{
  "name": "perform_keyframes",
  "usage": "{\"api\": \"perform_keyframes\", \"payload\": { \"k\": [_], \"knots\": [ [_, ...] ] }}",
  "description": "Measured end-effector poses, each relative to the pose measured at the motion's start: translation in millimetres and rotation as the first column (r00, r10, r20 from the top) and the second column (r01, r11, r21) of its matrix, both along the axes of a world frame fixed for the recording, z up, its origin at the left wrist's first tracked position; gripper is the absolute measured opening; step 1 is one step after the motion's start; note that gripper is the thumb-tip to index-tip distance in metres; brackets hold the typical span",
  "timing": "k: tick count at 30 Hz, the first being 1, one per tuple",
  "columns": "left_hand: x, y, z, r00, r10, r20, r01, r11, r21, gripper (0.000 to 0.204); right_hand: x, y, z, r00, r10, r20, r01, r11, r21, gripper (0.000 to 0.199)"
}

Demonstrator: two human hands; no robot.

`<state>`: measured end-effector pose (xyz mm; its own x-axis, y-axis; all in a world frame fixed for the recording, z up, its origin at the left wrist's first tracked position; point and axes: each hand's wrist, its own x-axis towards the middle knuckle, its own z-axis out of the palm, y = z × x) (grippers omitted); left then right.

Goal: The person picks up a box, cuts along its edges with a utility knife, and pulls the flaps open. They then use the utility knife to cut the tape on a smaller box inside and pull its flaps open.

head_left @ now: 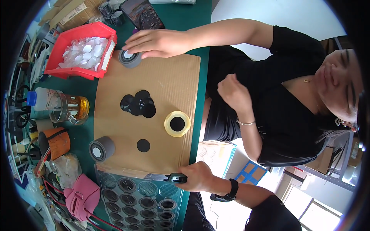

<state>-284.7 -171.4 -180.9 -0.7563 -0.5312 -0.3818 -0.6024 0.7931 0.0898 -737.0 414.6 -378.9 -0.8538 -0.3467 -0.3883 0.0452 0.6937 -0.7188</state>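
My right hand comes in from the lower right with a dark watch on its wrist. It is shut on a small black tool at the near edge of a brown cardboard sheet. My left hand is out of view. On the cardboard lie a pile of black discs, a single black disc, a yellow tape roll and a grey cylinder. A person in black sits at the right. One of their hands rests on a second grey cylinder, and the other is a fist.
A red bin of white discs stands at the far left. A clear tray of grey rings lies near me. A beaker of amber liquid, an orange cup and a pink pouch line the left side.
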Motion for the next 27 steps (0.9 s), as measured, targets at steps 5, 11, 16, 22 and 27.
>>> {"api": "perform_keyframes", "payload": {
  "k": [5,11,16,22,27],
  "knots": [
    [7,-1,7,0.999,0.035,0.018,-0.035,0.999,-0.036,0.049,-3,0,4,1.0,0.006,0.012,-0.006,1.0,0.016,0.033],
    [13,-2,18,0.997,0.077,0.032,-0.074,0.994,-0.084,0.049,-5,0,6,0.999,-0.015,0.052,0.016,1.0,-0.009,0.036],
    [26,0,30,0.992,0.118,0.035,-0.113,0.985,-0.131,0.049,-5,-2,6,1.0,-0.025,0.019,0.024,0.999,0.032,0.032],
    [45,0,44,0.985,0.168,0.035,-0.159,0.97,-0.183,0.048,-2,-3,3,0.999,-0.045,-0.007,0.045,0.999,0.028,0.034],
    [61,2,59,0.978,0.209,0.02,-0.199,0.953,-0.227,0.048,-5,-3,8,0.999,-0.048,0.005,0.048,0.998,0.028,0.037]
  ]
}}
